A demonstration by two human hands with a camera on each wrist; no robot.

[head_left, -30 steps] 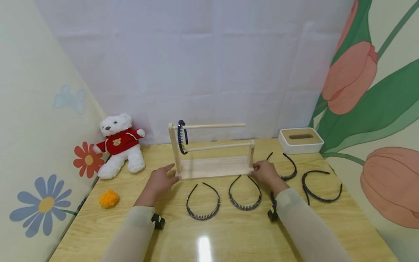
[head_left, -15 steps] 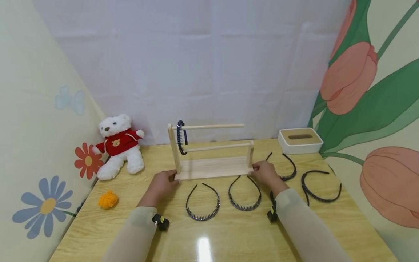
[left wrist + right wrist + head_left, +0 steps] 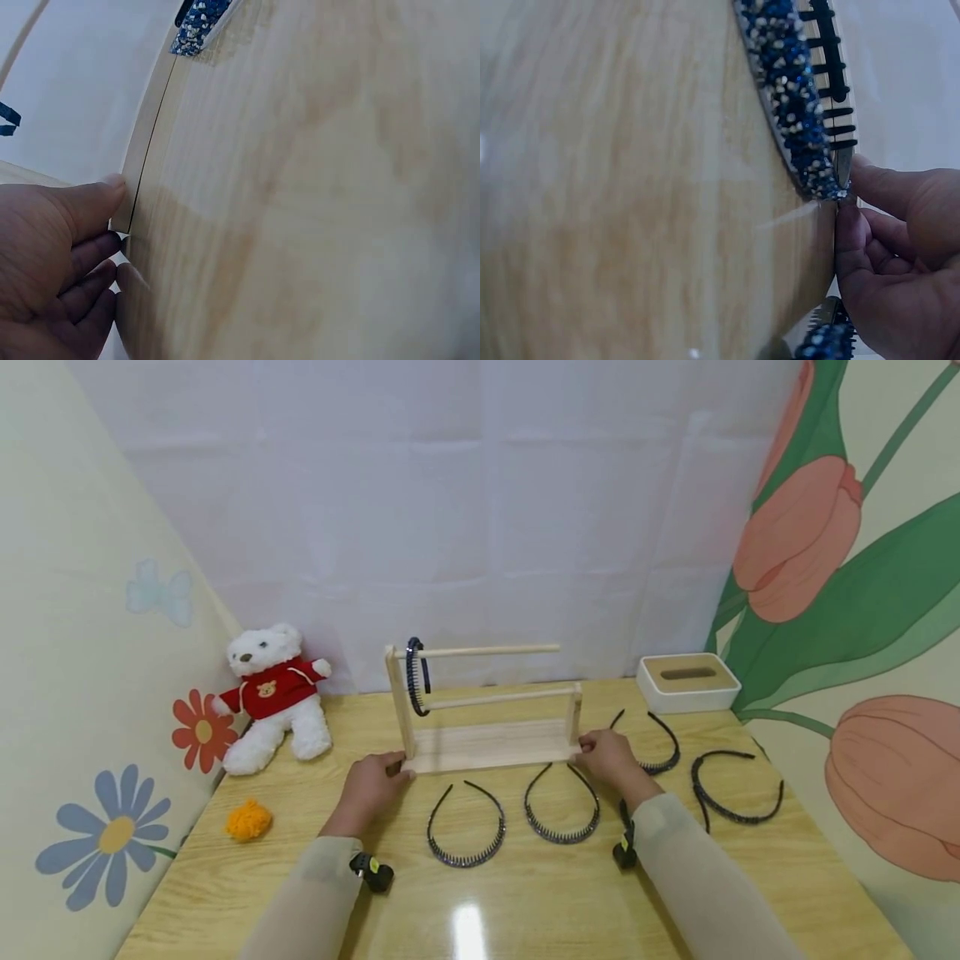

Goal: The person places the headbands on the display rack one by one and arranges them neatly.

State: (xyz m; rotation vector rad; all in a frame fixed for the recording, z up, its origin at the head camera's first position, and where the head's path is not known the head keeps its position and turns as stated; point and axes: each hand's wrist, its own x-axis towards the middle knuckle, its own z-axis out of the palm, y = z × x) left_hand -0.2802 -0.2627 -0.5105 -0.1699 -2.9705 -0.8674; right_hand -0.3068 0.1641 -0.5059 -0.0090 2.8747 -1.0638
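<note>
A wooden headband rack (image 3: 491, 745) with two rods stands at the back of the table. One dark, toothed headband (image 3: 412, 672) hangs near the left end of its upper rod. My left hand (image 3: 372, 785) holds the left end of the rack's base, its thumb lying on the base edge in the left wrist view. At the base's right end, my right hand (image 3: 609, 758) pinches the corner between thumb and fingers. In front of the rack lie two headbands, one left (image 3: 467, 862) and one nearer the right hand (image 3: 562, 838). The right wrist view shows a glittery blue headband (image 3: 784, 90) close to the fingers.
More headbands lie right of the rack, one behind the right hand (image 3: 663, 767) and one farther right (image 3: 738, 817); the right arm partly covers another. A white tissue box (image 3: 690, 683) sits at back right. Left are a teddy bear (image 3: 273, 697) and an orange pompom (image 3: 248, 820).
My left hand has moved slightly right and its spread fingers have closed in on the left end of the rack's base. The right hand stays at the other end.
</note>
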